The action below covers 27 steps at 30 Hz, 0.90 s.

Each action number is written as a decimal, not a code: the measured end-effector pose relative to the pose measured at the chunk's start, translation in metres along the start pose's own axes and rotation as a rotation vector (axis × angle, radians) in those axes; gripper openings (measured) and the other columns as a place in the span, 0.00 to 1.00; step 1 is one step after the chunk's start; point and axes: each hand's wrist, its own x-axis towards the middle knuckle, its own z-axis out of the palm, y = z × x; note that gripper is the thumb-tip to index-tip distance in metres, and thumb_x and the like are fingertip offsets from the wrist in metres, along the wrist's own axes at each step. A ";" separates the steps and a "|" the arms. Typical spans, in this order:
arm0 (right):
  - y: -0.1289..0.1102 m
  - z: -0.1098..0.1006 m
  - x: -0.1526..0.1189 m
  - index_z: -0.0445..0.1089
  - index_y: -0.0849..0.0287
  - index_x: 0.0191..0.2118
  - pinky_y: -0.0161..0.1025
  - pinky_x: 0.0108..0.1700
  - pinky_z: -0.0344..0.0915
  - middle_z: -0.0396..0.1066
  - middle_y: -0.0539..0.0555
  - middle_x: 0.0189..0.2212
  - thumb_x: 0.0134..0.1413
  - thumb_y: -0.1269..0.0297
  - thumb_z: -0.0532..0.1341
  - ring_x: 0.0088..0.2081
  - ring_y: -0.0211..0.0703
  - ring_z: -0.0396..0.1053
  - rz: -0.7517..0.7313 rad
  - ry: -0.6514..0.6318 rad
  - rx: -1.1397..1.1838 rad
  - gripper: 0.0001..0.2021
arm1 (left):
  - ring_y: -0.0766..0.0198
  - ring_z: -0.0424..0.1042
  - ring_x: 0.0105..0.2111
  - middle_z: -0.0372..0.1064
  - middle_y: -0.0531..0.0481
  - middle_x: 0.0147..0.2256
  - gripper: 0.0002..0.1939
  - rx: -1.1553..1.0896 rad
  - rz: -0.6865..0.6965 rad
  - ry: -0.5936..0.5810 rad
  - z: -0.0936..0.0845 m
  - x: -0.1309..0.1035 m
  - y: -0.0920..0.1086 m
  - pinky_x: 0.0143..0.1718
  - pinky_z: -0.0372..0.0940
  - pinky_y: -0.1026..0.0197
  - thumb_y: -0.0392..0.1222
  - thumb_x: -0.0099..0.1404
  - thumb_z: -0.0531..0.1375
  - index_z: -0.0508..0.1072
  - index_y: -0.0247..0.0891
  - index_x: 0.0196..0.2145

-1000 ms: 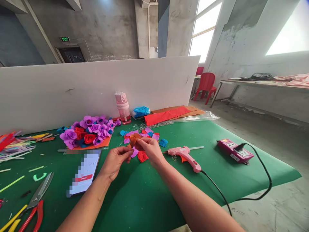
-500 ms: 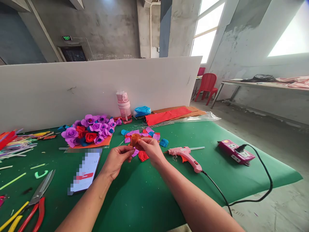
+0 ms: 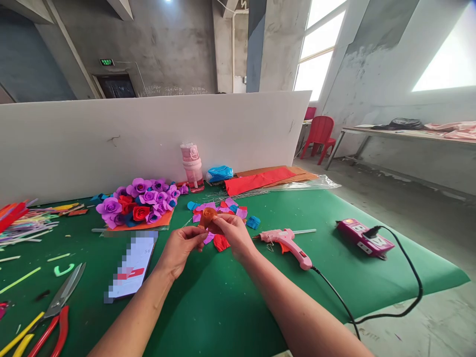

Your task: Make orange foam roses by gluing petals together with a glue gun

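Note:
A small orange-brown paper flower (image 3: 208,214) is held up between my two hands. My right hand (image 3: 233,233) pinches its right side. My left hand (image 3: 185,246) is closed just below and left of it, fingertips pressed together at the flower's base; a thin wire shows near them. Purple, red and blue paper petals (image 3: 221,242) lie behind and under the hands. A pink glue gun (image 3: 289,242) rests to the right of my right hand, a clear stick in its back. Finished purple, red and blue paper flowers (image 3: 141,199) are heaped at the left.
A phone (image 3: 134,267) lies left of my left forearm, with scissors (image 3: 65,292) and paper strips (image 3: 29,225) further left. A pink bottle (image 3: 193,171), blue packet (image 3: 220,173) and red paper (image 3: 258,181) stand or lie behind. A purple power strip (image 3: 364,239) with a black cable is right.
The view has shifted slightly, so the scene sits a little lower. The orange-brown flower has turned, and its rolled centre now shows more clearly. Both hands keep nearly the same place.

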 end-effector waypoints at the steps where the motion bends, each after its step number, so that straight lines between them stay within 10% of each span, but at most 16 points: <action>1: 0.000 0.000 0.000 0.76 0.61 0.23 0.40 0.38 0.66 0.74 0.53 0.22 0.40 0.58 0.62 0.28 0.41 0.70 0.003 0.003 0.003 0.11 | 0.71 0.62 0.20 0.68 0.53 0.20 0.17 -0.007 -0.003 0.005 0.000 0.000 0.000 0.23 0.58 0.66 0.46 0.36 0.73 0.77 0.34 0.22; 27: 0.017 -0.001 0.003 0.78 0.61 0.29 0.36 0.33 0.58 0.71 0.50 0.23 0.41 0.62 0.61 0.26 0.37 0.63 -0.024 -0.060 -0.099 0.10 | 0.70 0.64 0.20 0.68 0.54 0.19 0.16 -0.061 -0.004 0.022 -0.003 0.004 -0.005 0.24 0.61 0.66 0.45 0.38 0.73 0.75 0.34 0.23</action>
